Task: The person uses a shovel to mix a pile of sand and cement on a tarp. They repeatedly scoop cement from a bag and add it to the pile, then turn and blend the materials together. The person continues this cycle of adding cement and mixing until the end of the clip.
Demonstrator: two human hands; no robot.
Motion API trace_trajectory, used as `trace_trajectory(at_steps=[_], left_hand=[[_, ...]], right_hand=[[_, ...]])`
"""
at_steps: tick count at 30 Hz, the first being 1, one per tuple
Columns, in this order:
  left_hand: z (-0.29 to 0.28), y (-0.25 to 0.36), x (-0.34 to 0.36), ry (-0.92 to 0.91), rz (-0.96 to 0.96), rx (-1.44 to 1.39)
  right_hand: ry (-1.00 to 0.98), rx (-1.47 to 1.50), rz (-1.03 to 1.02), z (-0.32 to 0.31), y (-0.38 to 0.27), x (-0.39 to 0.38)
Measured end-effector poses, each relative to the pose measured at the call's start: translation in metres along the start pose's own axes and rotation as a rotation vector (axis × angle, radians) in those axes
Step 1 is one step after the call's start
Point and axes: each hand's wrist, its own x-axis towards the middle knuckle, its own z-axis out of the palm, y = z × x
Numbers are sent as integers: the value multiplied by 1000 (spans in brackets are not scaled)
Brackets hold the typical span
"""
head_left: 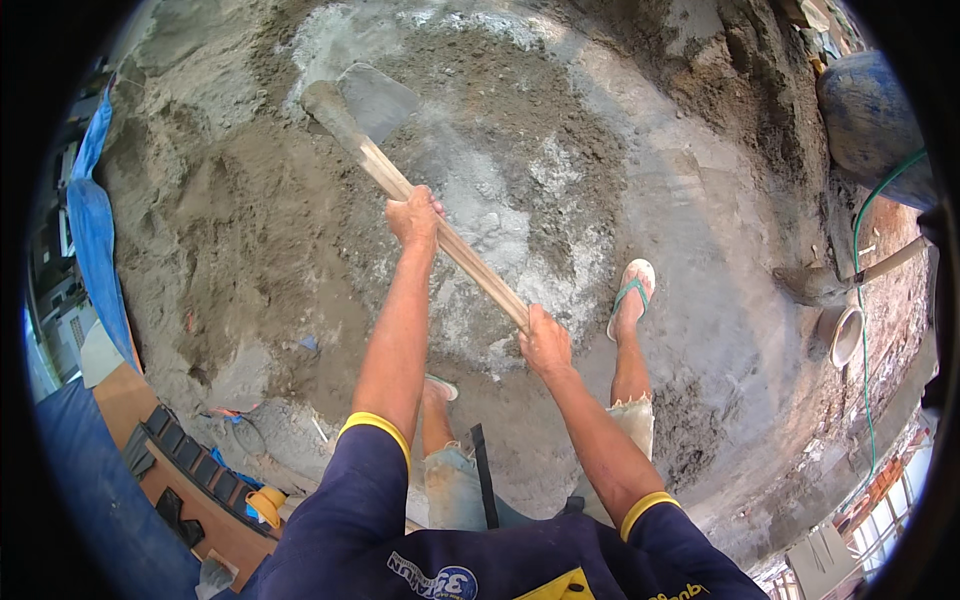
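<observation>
A hoe [470, 262] with a long wooden handle and a wide grey metal blade [382, 102] slants from far left toward the middle. My left hand [414, 218] is wrapped round the handle about midway. Nearer me, my right hand [547, 343] grips the handle's end. The blade rests at the far side of a patch of dark sandy mix [500, 90] streaked with pale grey powder [490, 205]. Both arms reach forward, and the handle's end is hidden in my right fist.
Sand is heaped at left [240, 250]. A blue drum [870, 125], a green hose [857, 240], another long-handled tool [815, 284] and a bucket [842, 335] stand or lie at right. Blue sheeting [92, 200] edges the left. My sandalled feet [632, 295] straddle the near edge.
</observation>
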Motion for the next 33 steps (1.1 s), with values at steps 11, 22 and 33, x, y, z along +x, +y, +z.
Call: trace_trajectory(at_steps=[11,22,33], left_hand=[[-63,-155,-98,-93,-369,370],[-153,30,-34,276,122,14],[-106,-171,-121,47,-420,516]], right_hand=[[-84,95,267,74,32,-170],[-201,98,-203,52,-46,-45],[-281,-11,348,32,16,-197]])
